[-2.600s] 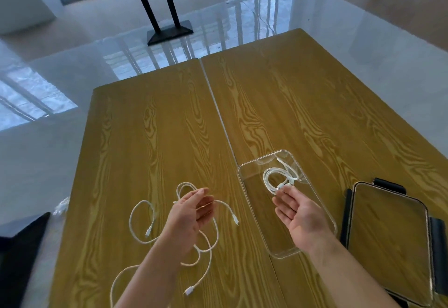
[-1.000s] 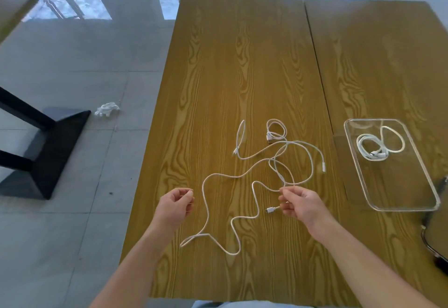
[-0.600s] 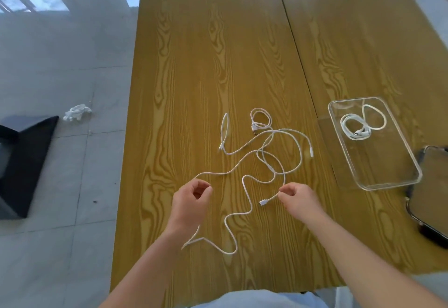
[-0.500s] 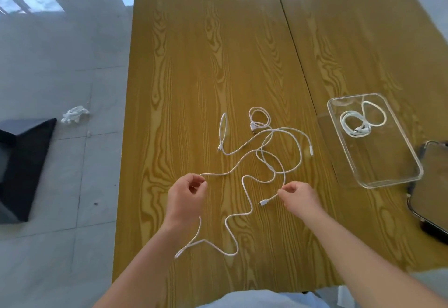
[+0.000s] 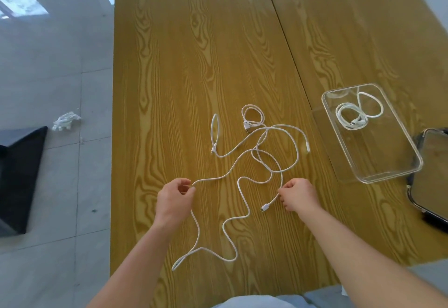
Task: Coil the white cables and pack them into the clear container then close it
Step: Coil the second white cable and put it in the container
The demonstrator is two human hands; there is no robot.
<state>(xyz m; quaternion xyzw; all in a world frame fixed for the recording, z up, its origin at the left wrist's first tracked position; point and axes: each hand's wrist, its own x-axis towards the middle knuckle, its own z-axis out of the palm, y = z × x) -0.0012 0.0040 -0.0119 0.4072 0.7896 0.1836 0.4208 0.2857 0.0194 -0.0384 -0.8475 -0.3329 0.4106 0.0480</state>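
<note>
Left hand (image 5: 175, 198) pinching a loose white cable (image 5: 242, 187) near the table's (image 5: 169, 65) front edge, right hand (image 5: 299, 195) pinching it near its plug, cable tangle mid-table, clear container (image 5: 409, 160) toward the right edge holding a coiled cable (image 5: 351, 117), lid (image 5: 434, 174) beside it.

Loose cables (image 5: 254, 162) on table (image 5: 169, 65); container (image 5: 392, 157) right, lid (image 5: 431, 174) beyond.
</note>
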